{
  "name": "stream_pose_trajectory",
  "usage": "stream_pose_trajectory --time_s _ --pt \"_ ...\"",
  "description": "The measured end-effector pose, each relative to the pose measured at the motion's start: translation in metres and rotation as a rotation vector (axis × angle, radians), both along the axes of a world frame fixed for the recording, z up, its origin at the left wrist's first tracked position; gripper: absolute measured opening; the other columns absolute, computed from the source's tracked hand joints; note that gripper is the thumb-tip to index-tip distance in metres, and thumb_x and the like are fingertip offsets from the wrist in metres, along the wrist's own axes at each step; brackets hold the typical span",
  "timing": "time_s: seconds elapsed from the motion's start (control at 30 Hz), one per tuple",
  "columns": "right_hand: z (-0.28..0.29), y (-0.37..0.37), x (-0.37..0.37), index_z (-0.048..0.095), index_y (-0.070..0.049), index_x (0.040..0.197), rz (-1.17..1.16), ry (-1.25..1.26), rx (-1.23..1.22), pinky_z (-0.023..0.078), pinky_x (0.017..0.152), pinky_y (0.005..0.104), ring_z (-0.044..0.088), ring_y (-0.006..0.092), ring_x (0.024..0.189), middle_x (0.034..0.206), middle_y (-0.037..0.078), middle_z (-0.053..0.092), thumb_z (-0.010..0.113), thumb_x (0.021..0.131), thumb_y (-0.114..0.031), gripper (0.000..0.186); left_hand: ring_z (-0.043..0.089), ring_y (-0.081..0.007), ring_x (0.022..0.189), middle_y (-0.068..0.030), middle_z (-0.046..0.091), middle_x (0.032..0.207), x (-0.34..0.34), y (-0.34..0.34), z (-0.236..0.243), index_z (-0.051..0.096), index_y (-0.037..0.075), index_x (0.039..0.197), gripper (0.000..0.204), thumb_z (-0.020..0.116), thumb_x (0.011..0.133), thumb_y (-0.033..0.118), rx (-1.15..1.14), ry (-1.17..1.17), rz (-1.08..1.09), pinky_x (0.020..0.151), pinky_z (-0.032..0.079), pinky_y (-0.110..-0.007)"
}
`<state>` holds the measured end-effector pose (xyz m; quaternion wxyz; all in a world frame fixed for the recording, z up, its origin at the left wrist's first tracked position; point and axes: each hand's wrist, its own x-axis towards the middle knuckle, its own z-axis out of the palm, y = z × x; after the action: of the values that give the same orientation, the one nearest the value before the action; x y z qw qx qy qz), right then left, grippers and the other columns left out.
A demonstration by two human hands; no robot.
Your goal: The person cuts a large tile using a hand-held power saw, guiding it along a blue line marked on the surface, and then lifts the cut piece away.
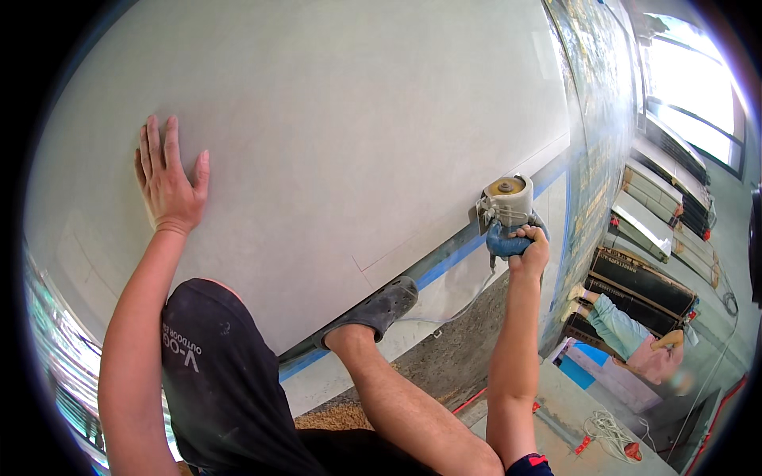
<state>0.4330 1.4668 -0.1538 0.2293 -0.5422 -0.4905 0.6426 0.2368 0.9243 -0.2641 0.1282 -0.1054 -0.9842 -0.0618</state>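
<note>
My left hand (170, 176) lies spread on a large pale grey slab (341, 119), toward its left side. My right hand (529, 250) grips the blue handle of a power cutter (508, 208) with a pale metal guard and a round yellowish disc on top, at the slab's right edge. A thin cord trails from the cutter. Faint lines mark the slab near that edge. My knee, in dark shorts (206, 349), is by my left forearm, and my foot in a dark grey clog (389, 305) rests along the slab's near edge.
Blue strips (448, 262) run beside the slab. At right, a person in a pink top (663, 357) is by dark boxes (635, 282) and stacked pale packages (651, 194), below a bright window (690, 91). A coiled cord (611, 432) lies on the floor at lower right.
</note>
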Motion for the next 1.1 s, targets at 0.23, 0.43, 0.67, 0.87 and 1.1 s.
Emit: stream_pose_trajectory --time_s 0.23,0.43,0.67,0.87,1.1 --pt "0.006 -0.007 -0.003 0.051 -0.001 0.084 -0.008 0.009 -0.014 0.048 0.065 0.0339 0.053 0.0178 0.067 0.078 0.006 0.052 0.05 0.078 0.003 0.008 0.026 -0.0345 0.143 -0.0154 0.025 0.156 -0.007 0.002 0.004 0.03 0.013 0.15 0.067 0.048 0.094 0.047 0.005 0.006 -0.007 0.115 0.022 -0.051" --pt "0.011 -0.011 -0.006 0.051 -0.001 0.084 -0.008 0.002 -0.007 0.047 0.065 0.0333 0.052 0.0176 0.067 0.078 0.006 0.052 0.05 0.078 0.003 0.007 0.025 -0.0345 0.143 -0.0155 0.025 0.156 -0.014 0.006 0.008 0.03 0.014 0.15 0.067 0.049 0.094 0.047 0.002 0.004 -0.005 0.115 0.022 -0.051" --pt "0.02 -0.019 -0.011 0.051 -0.002 0.083 -0.013 -0.002 -0.02 0.047 0.066 0.0329 0.052 0.0172 0.068 0.079 0.006 0.052 0.05 0.078 0.002 0.006 0.024 -0.0337 0.144 -0.0142 0.024 0.157 -0.023 0.009 0.012 0.03 0.014 0.15 0.067 0.049 0.094 0.044 0.019 -0.01 -0.008 0.115 0.021 -0.051" --pt "0.02 -0.017 -0.01 0.051 -0.002 0.083 -0.019 0.006 -0.044 0.047 0.066 0.0333 0.051 0.0168 0.068 0.079 0.005 0.052 0.05 0.078 0.002 0.006 0.025 -0.034 0.143 -0.0145 0.025 0.156 -0.029 0.012 0.017 0.029 0.013 0.15 0.067 0.051 0.094 0.043 0.012 -0.004 -0.008 0.115 0.021 -0.051" --pt "0.023 -0.019 -0.013 0.05 -0.003 0.083 -0.019 -0.007 -0.036 0.047 0.066 0.0335 0.052 0.0168 0.068 0.079 0.005 0.052 0.05 0.078 0.001 0.006 0.026 -0.0344 0.143 -0.0148 0.026 0.156 -0.03 0.013 0.018 0.03 0.013 0.15 0.067 0.053 0.093 0.042 0.023 -0.017 -0.009 0.115 0.021 -0.051"
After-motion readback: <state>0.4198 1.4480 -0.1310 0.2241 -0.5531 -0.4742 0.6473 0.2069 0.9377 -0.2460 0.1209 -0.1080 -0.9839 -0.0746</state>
